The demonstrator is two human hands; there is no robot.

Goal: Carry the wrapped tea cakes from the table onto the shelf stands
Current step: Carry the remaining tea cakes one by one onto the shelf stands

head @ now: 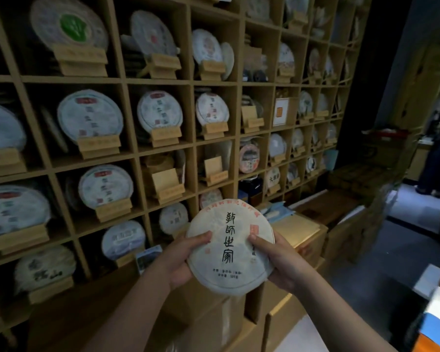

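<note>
Two hands grip one wrapped tea cake [230,246] before me, left hand [181,262] and right hand [281,262] curled round its opposite edges, thumbs pressed on its face. Beyond it I see cardboard boxes [308,240], then the shelf [127,82], most cubbies holding cakes on wooden stands [165,66].

Round white-wrapped tea cake [230,246], face up, before the shelf stands [168,182].

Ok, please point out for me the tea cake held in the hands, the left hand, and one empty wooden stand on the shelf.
held tea cake [230,246]: head view, centre of its paper face.
left hand [182,260]: head view, middle of the hand.
empty wooden stand [168,182]: head view, its upright back plate.
</note>
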